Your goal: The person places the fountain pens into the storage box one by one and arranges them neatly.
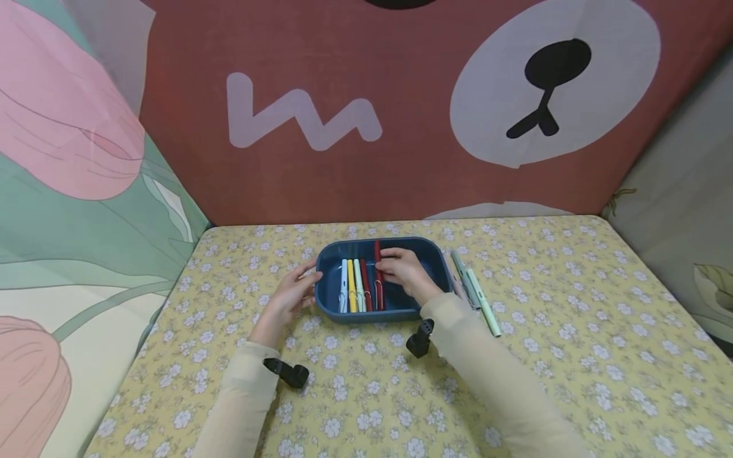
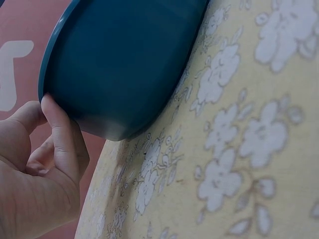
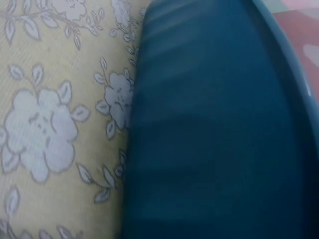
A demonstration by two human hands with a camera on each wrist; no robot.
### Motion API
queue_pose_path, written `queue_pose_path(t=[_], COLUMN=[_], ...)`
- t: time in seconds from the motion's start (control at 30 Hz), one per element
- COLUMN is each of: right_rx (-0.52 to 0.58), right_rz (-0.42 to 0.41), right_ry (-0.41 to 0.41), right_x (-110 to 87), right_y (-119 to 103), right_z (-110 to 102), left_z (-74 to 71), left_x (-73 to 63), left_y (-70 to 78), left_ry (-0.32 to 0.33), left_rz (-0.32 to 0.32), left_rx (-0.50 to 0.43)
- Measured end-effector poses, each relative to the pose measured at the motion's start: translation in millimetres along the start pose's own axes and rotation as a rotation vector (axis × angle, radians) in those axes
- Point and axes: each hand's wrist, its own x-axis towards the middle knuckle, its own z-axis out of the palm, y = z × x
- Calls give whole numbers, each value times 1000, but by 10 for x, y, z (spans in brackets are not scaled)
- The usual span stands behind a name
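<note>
At the blue tray [image 1: 357, 317] — right hand [image 1: 404, 268] pinching a red pen [image 1: 377, 254] between fingertips — left hand [image 1: 292, 292] gripping rim

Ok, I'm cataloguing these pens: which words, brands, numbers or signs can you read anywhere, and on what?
No text is readable in any view.
Pens in the blue tray: any markings are too small to read.
Loose pens beside it: likewise too small.
Red backdrop: only a pale zigzag, no clear letter.

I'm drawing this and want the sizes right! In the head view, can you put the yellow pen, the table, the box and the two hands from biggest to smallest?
1. Table
2. Box
3. Left hand and right hand: too alike to rank
4. Yellow pen
</note>
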Motion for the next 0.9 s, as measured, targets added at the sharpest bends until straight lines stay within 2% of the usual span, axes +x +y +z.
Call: queue_pose_path(t=[0.47,0.9], right_rx=[-34,-75], right_rz=[48,85], right_ry=[22,-38], right_x=[26,42], right_y=[66,110], right_z=[103,89], left_z=[4,-7], left_x=[-3,13], left_y=[3,-9], left_ry=[3,7], left_rz=[2,6], left_rx=[5,2])
